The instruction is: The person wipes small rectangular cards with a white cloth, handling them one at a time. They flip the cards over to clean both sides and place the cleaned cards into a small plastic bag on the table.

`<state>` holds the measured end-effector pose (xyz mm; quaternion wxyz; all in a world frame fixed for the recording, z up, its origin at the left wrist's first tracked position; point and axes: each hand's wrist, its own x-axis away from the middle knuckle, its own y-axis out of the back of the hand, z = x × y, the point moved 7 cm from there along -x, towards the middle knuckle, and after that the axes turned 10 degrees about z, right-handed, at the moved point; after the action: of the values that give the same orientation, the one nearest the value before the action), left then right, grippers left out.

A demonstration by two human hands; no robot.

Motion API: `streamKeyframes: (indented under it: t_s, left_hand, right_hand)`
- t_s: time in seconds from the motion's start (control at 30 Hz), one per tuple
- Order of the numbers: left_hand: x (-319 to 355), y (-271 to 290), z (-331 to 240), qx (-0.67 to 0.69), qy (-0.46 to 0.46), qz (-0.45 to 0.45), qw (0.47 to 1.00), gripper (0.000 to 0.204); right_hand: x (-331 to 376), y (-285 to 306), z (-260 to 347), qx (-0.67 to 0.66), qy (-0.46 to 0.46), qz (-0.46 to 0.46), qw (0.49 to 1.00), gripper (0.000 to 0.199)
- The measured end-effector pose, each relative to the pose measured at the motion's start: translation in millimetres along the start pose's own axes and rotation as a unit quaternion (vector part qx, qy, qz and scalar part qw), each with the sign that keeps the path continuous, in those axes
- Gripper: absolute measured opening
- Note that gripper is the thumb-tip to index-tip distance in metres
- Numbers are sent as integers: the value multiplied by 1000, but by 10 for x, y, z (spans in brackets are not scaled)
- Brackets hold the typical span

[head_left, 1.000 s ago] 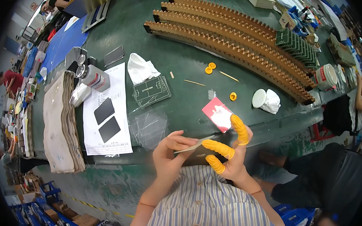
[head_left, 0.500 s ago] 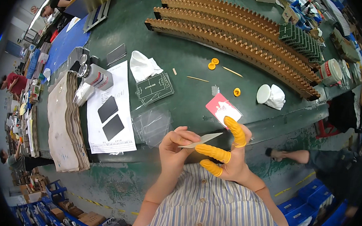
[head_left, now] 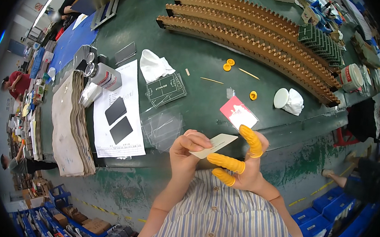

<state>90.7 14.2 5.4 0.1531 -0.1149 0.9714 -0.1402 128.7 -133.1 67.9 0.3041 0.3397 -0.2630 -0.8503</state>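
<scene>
My left hand (head_left: 186, 152) pinches a thin cream-coloured card (head_left: 220, 143) by its left end, with the card tilted above the table's near edge. Beside it, my right hand (head_left: 249, 172) wears yellow rubber finger cots on three digits. Its digits are spread around the card's right and lower side; whether one touches the card I cannot tell. Just beyond lies a pink and white card (head_left: 239, 113). Loose yellow finger cots (head_left: 227, 67) and thin wooden sticks (head_left: 212, 80) rest farther back. Clear plastic sleeves (head_left: 165, 128) lie left of my hands, below a stack of dark green cards (head_left: 169, 90).
Long slotted wooden racks (head_left: 248, 39) cross the far table, with green cards (head_left: 320, 44) standing at their right end. A white pad and cloth (head_left: 288, 101) lie right. Leftward are a paper sheet with black cards (head_left: 121, 130), a metal can (head_left: 107, 77) and stacked cloths (head_left: 68, 127).
The cream card has turned so more of its face shows. My right index digit has dropped slightly relative to the table. At right, a passing person's leg has moved farther right.
</scene>
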Motion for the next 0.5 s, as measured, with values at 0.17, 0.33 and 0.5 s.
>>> streamKeyframes:
  t_s: [0.17,0.33,0.5]
  left_hand:
    - [-7,-5,15,11,-4,-3,1000,24]
    - [-14,-6,2,26,-6,-5,1000,25]
    - [-14,2,7,36,-5,-9,999,25]
  right_hand:
    - [12,-76,-3,3,-7,34,999,32]
    - [47,-111,-36,40,-10,10,999,34]
    - [17,-72,-16,40,-9,-6,999,33]
